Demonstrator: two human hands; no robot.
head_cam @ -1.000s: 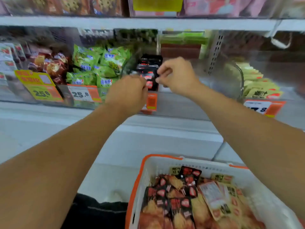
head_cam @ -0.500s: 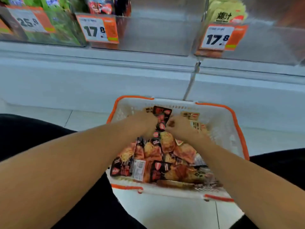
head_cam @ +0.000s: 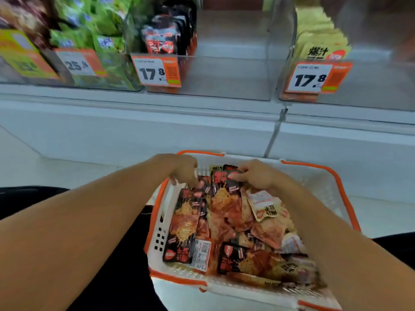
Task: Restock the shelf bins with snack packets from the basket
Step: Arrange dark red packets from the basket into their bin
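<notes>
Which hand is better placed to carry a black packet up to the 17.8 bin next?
Probably the right hand: its fingers already pinch the top of a black packet in the basket. The left hand only touches the pile.

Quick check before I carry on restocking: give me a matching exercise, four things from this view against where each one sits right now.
Things:
1. white plastic basket with orange rim
2. green snack packets
3. pale yellow snack packets
4. black-and-red snack packet with noodle picture

Places:
A. clear shelf bin on the far right
B. on the floor below the shelf
C. under the fingers of the right hand, in the basket
D. clear shelf bin behind the 25.8 price tag

Pairs: 1-B, 2-D, 3-A, 4-C
</notes>
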